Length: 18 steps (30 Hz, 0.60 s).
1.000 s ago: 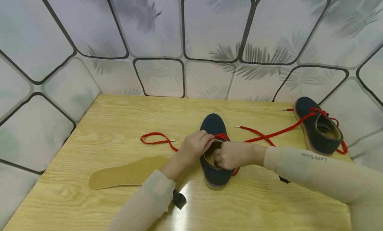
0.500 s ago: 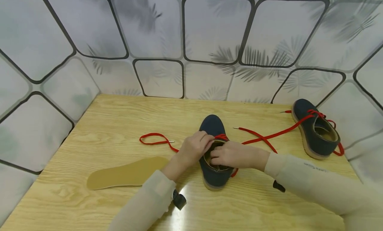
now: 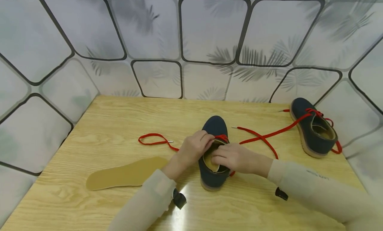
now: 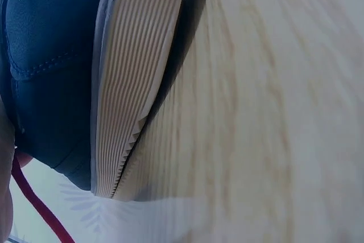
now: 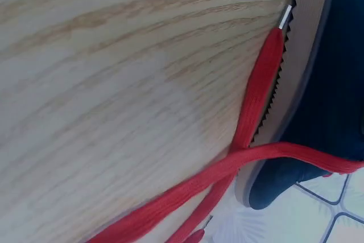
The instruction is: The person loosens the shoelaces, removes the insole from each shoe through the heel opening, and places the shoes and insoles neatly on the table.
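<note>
In the head view, a navy shoe [image 3: 214, 124] with red laces [image 3: 222, 137] stands in the middle of the table, toe pointing away. My left hand [image 3: 193, 147] grips the shoe at the front of its opening, next to the laces. The fingers of my right hand [image 3: 231, 156] are bent into the opening from the right; their tips lie over the tan insole [image 3: 213, 163] inside, and whether they pinch it I cannot tell. The left wrist view shows the shoe's ribbed tan sole [image 4: 139, 55]; the right wrist view shows its other side [image 5: 327, 95].
A loose tan insole [image 3: 119, 176] lies on the wooden table [image 3: 104, 131], left of my left forearm. A second navy shoe [image 3: 317, 137] stands at the back right. Red laces [image 3: 269, 135] stretch between the shoes, and another lace loop [image 3: 152, 143] lies to the left.
My right hand has drawn slightly up and out of the shoe's opening, showing more of the insole. The shoe's heel has swung slightly left. My left hand has stayed in place.
</note>
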Each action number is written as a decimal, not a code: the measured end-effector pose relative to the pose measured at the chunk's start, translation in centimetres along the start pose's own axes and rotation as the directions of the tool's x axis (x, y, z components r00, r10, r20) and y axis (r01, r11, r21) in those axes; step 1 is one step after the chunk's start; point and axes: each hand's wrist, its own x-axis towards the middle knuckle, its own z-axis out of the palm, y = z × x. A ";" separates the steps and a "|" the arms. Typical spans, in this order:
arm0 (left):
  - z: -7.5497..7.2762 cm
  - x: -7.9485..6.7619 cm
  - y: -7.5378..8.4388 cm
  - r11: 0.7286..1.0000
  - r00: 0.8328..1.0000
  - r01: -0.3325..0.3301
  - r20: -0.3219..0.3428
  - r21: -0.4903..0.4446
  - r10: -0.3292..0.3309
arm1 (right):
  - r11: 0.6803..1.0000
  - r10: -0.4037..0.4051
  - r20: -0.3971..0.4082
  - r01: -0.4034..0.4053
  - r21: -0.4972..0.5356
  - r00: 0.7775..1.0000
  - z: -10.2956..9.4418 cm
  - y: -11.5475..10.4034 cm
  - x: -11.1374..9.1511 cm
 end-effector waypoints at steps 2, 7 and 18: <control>-0.1 0.1 0.0 1.000 1.000 -0.001 0.003 0.005 0.001 | 0.999 0.018 -0.039 -0.019 -0.026 0.999 -0.1 -0.1 -0.1; -0.2 0.2 0.0 1.000 1.000 -0.006 -0.004 0.008 0.006 | 0.997 -0.015 -0.077 0.009 -0.073 0.997 -0.6 -0.8 0.0; -0.3 0.2 0.1 1.000 1.000 0.006 -0.002 0.005 -0.006 | 0.987 -0.048 -0.138 0.025 -0.161 0.989 -1.0 -2.2 0.6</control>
